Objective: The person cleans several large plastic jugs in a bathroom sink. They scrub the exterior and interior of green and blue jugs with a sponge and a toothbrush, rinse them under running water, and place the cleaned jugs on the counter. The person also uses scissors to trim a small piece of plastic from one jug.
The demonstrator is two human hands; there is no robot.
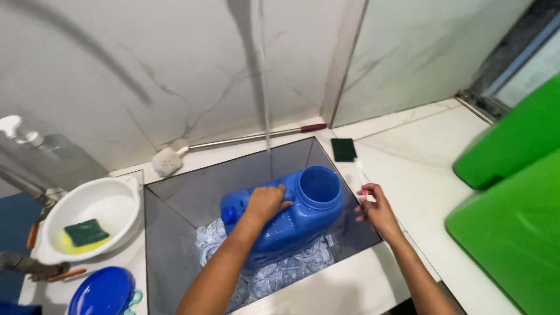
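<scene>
- Your left hand (265,201) lies flat-curled over the upper side of the big blue plastic jug (286,219), its grip pressed down on the shoulder beside the handle; that hold pins the jug so it cannot roll.
- Tilted on its side in the dark grey square sink (175,204), the jug rests on a bed of blue-and-white patterned cloth (280,271), with its wide round mouth turned up and back toward the thin stream of water (265,111) falling just behind it.
- Your right hand (376,213) hovers over the sink's right rim, its grip pinched together on a slim white brush with a pink handle (360,178), kept clear of the mouth.
- On the white table to the left sits a white basin (122,195) holding a green sponge (86,231).
- A dark green scouring pad (343,149) lies by the sink's far corner.
</scene>
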